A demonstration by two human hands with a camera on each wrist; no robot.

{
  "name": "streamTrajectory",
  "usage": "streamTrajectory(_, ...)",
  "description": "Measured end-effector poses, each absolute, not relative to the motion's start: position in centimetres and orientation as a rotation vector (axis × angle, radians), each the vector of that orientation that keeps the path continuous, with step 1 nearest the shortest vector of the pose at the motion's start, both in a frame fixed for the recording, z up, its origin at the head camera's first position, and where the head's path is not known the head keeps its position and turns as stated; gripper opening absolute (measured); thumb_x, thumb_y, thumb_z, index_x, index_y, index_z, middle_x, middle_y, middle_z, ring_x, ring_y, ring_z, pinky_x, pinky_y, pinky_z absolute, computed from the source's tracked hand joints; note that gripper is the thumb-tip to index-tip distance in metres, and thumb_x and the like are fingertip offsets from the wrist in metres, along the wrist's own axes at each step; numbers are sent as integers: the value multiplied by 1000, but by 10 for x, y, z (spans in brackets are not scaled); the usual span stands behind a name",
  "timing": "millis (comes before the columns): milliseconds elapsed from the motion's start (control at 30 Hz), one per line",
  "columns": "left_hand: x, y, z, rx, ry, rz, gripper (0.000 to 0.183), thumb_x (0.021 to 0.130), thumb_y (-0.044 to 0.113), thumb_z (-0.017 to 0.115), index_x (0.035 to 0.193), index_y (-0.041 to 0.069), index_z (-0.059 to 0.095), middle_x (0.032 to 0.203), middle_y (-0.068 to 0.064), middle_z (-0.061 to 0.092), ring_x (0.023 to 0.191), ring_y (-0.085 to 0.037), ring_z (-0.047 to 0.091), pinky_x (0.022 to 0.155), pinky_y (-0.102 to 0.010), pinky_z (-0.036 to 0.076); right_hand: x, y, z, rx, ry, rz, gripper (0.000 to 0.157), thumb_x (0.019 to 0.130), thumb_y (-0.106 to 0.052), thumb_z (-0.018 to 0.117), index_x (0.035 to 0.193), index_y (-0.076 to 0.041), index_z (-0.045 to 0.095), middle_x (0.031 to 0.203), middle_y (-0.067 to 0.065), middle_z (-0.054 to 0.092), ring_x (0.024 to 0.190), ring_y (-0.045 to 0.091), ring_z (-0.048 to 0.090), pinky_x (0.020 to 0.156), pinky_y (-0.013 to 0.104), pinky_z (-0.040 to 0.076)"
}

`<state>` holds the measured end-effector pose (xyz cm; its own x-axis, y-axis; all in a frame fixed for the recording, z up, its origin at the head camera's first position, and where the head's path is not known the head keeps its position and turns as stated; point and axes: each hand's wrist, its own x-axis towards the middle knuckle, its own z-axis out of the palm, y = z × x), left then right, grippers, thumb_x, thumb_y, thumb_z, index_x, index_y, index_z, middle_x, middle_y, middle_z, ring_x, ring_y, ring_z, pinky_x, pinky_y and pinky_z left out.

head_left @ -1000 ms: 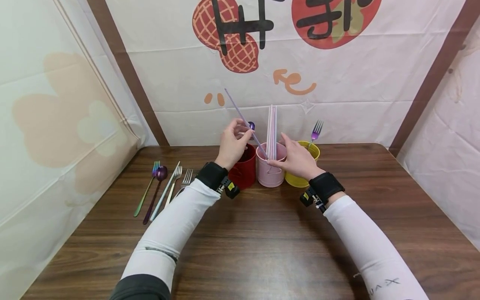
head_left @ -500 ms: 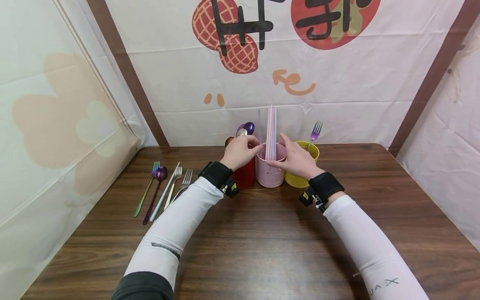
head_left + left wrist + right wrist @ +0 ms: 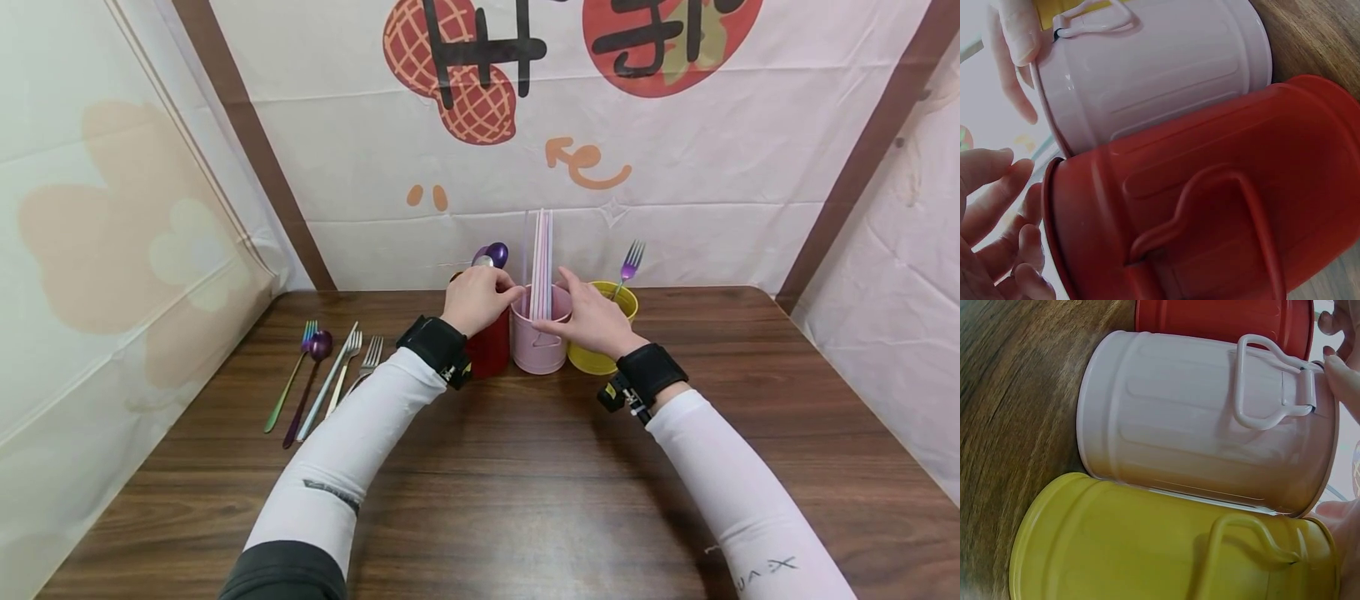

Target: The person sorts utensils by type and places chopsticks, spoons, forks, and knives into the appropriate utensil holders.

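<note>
Since a second ago, a slim purple straw (image 3: 525, 237) has moved from the left hand (image 3: 478, 300), now loosely open, into the round pink bucket (image 3: 538, 356) between both hands; the spread right hand (image 3: 597, 319) touches its rim. Round red (image 3: 491, 352) and yellow (image 3: 592, 362) buckets flank it; brown wood-grain table (image 3: 540, 475) stretches in front.

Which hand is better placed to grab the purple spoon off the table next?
Probably the left hand: the purple spoon lies on that side of the table, near the left forearm. The right hand is farther away, at the pink bucket.
</note>
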<state>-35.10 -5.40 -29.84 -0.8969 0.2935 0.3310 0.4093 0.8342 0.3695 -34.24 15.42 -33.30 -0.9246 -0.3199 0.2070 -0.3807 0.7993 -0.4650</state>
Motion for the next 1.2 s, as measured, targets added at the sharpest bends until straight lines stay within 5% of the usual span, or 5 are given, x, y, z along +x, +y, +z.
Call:
streamTrajectory(733,-296,-143,-291,-622,-2677,-651,21,94,34,64,98,15,72,80,2,65,70,-15,57,61,-35,44,-340,155,-331,554,-2875,823,107,79,-68,65,153,-7,19,148,16,41,134,33,39,101,54,39)
streamTrajectory(1000,-298,-198,-300,-446,-3008,-436,34,92,39,63,106,8,68,96,-5,70,85,-21,64,70,-43,50,-340,155,-331,563,-2868,836,104,79,-66,66,152,-7,22,147,17,42,133,33,41,99,55,40)
streamTrajectory(1200,-301,-233,-316,-340,-3209,-278,25,88,33,68,82,8,65,75,-4,61,67,-20,56,56,-38,43,-341,154,-331,565,-2859,843,104,79,-66,67,151,-6,23,145,17,43,132,33,42,99,55,41)
